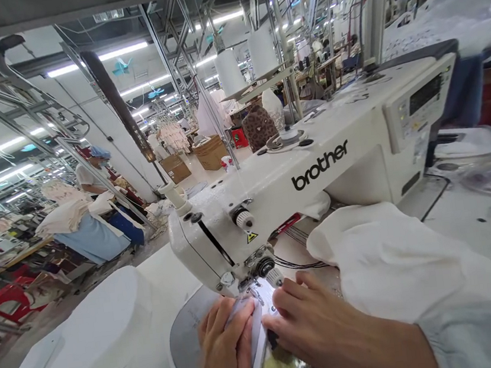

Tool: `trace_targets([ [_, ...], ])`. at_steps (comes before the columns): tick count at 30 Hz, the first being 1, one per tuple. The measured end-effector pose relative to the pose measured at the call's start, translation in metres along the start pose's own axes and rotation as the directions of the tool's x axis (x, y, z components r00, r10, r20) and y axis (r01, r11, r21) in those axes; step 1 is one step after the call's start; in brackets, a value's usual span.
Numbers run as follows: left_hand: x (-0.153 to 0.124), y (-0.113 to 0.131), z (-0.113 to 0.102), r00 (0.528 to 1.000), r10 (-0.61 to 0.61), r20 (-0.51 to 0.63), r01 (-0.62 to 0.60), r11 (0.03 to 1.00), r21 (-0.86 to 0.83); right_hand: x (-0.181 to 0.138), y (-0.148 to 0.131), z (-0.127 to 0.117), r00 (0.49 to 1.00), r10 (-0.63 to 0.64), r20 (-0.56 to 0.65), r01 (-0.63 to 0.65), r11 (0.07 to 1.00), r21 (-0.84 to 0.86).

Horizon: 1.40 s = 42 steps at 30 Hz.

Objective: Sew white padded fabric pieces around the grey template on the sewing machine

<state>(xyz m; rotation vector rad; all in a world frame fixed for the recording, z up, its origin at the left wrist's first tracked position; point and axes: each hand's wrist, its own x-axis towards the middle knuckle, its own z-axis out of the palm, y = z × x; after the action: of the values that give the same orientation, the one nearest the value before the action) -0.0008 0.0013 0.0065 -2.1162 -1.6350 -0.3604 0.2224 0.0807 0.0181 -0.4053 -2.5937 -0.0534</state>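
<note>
**Both hands close in at the needle, the seam only part of the way, by the look of it**

The left hand is mostly closed, fingers bent over a pale cloth that it has hold of. The right hand is half curled at the cloth's other side, thumb and forefinger drawn close; I can't tell whether they pinch anything. The cloth lies on the sewing machine's bed, its far end at the presser foot, its near end running back below the left hand.

I'd judge the sewing to be under way: the cloth is in position, and the length nearer the person looks left to do. Fingers and machine head hide any finished stitches, so I can't say how much is done.

What crowds the work is a heap of white cloth just beyond the right forearm, and the sewing machine itself, which blocks the view behind the needle. A thick, rounded white piece sits to the left on the table. Thread cones stand above; across the aisle are cardboard boxes and a person in a blue cap.
</note>
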Motion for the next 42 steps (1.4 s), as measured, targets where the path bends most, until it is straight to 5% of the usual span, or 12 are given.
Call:
trace_targets([
  [5,-0.003,-0.003,-0.001,0.996,0.088,0.019,-0.089,0.992,0.095,0.001,0.002,-0.002,0.999,0.015,0.036,-0.015,1.000,0.021],
  [16,0.008,-0.006,-0.012,0.978,0.204,-0.035,-0.204,0.979,-0.001,0.001,0.001,-0.005,0.999,0.023,0.035,-0.023,1.000,-0.001],
  [23,-0.005,0.014,-0.006,0.991,0.120,-0.050,-0.112,0.983,0.147,0.000,0.003,-0.007,0.997,-0.066,0.047,0.064,0.997,0.037],
  [34,-0.006,0.040,0.008,0.980,-0.039,-0.195,0.064,0.990,0.126,-0.001,0.004,-0.003,0.998,-0.012,0.060,0.009,0.999,0.048],
  [38,-0.006,0.052,0.009,0.969,-0.206,-0.138,0.225,0.964,0.142,-0.001,0.005,-0.002,0.998,-0.004,0.070,0.000,0.998,0.058],
  [42,-0.006,0.046,0.008,0.990,-0.129,-0.057,0.139,0.968,0.208,-0.003,0.003,-0.001,0.999,0.023,0.042,-0.026,0.998,0.061],
])
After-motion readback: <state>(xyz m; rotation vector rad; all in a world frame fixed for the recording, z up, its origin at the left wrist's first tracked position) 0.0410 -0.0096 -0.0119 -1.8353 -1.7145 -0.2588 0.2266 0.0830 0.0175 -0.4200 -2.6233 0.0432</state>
